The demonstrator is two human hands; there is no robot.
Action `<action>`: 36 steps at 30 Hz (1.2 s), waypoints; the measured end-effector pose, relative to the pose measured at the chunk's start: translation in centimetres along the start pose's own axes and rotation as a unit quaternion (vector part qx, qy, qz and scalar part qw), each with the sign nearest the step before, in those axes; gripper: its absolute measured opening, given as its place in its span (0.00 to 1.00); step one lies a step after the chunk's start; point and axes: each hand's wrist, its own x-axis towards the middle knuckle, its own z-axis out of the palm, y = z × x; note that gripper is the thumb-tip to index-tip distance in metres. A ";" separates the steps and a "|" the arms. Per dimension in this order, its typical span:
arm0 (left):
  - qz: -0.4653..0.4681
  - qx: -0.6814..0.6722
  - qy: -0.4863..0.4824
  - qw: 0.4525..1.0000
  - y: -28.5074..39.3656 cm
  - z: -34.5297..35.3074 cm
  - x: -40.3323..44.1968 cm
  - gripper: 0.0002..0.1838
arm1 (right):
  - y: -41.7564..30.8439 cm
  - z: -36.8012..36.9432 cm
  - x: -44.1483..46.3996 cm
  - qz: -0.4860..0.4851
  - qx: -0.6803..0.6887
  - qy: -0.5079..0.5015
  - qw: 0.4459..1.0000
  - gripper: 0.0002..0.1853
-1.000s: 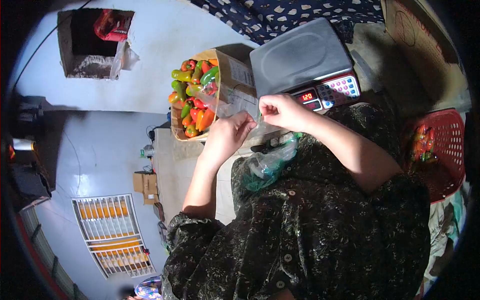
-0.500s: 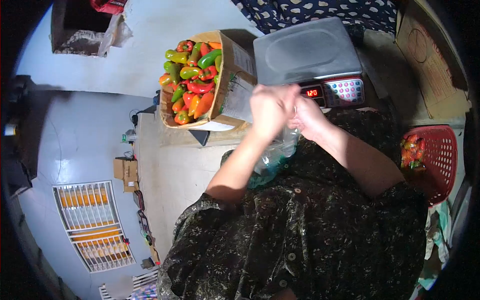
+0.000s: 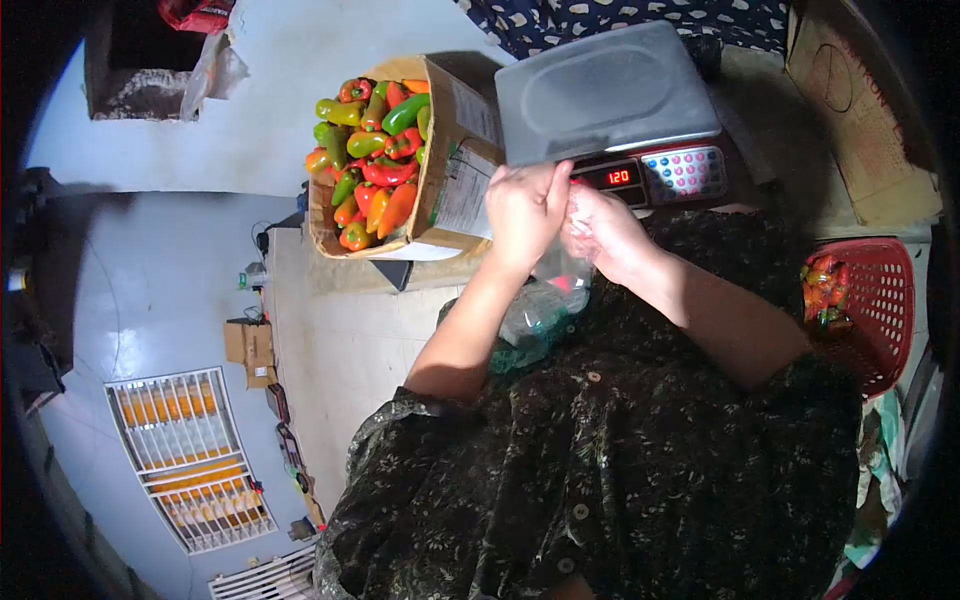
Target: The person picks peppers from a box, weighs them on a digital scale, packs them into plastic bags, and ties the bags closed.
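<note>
My left hand (image 3: 525, 212) is closed, thumb up, and pressed against my right hand in front of the scale. My right hand (image 3: 608, 232) is closed around the gathered top of a clear plastic bag (image 3: 562, 270), which hangs below the hands with a little red showing in it. Some of the plastic between the hands is hidden by my fingers. On my lap lies a bundle of clear and green plastic bags (image 3: 530, 325). The digital scale (image 3: 608, 88) has a bare plate, and its red display (image 3: 620, 177) reads 1.20.
To the left of the scale stands a cardboard box (image 3: 465, 165) full of red, orange and green peppers (image 3: 368, 145). A red perforated basket (image 3: 885, 310) at the right holds bagged peppers (image 3: 826, 290). Another cardboard box (image 3: 850, 120) stands at the upper right. A dark flat object (image 3: 393, 273) lies beside the pepper box.
My hands were apart with the clear bag stretched between them; they have come together and closed, slightly to the right. The view has shifted, and the pepper box appears farther left and higher.
</note>
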 end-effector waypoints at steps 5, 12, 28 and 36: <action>0.129 -0.072 0.003 0.989 5.2 0.6 -3.0 0.09 | 1.0 -2.6 1.3 -0.005 0.143 -0.113 0.983 0.13; -0.027 -0.025 0.011 0.999 -2.6 0.5 -1.4 0.15 | -0.2 -0.8 0.8 -0.010 -0.063 -0.043 0.997 0.12; -0.289 -0.487 -0.199 0.800 -0.6 -4.1 -5.5 0.09 | -2.2 -1.1 2.4 -0.269 -0.457 -0.150 0.834 0.11; -0.314 -0.444 -0.176 0.821 -0.4 -4.1 -5.4 0.12 | -3.3 -0.7 1.8 -0.250 -0.477 -0.135 0.832 0.11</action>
